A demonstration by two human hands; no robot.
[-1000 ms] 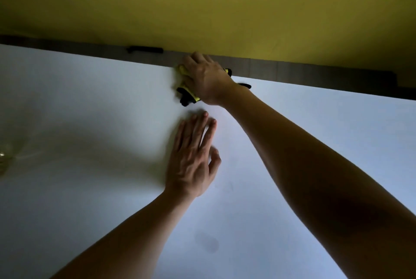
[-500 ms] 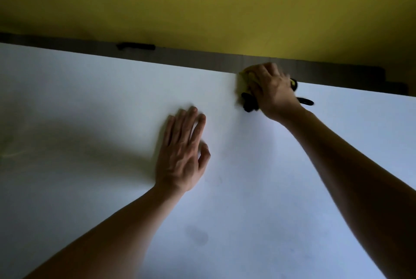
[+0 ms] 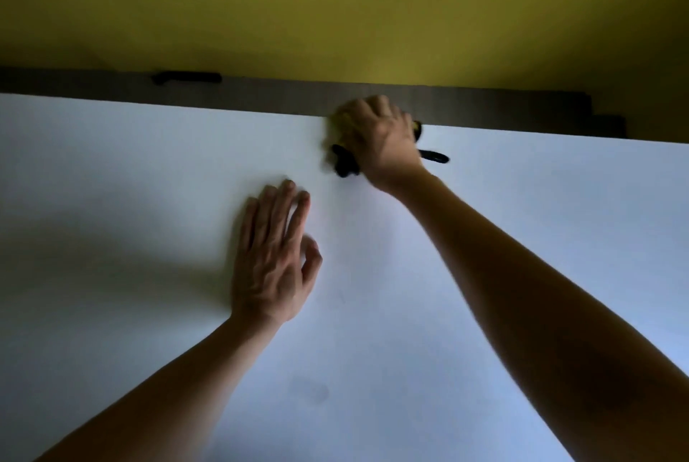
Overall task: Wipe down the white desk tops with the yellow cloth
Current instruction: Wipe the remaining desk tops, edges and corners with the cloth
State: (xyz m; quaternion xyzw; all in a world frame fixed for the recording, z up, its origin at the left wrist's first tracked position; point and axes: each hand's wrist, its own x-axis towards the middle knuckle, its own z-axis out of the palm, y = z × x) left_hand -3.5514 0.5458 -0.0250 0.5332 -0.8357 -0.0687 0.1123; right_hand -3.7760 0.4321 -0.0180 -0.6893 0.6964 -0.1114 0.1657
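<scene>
While we scrub along the far edge of the white desk top (image 3: 484,275), our right hand (image 3: 380,140) bunches the yellow cloth (image 3: 341,122), black-trimmed, soft and crumpled. Our left hand (image 3: 272,260) lies flat, fingers straight, bracing on the smooth surface. Next up, probably the nearer smudge (image 3: 315,390).

Right hand (image 3: 378,139) grips yellow cloth (image 3: 341,122) on desk (image 3: 112,163); left hand (image 3: 274,256) flat.
</scene>
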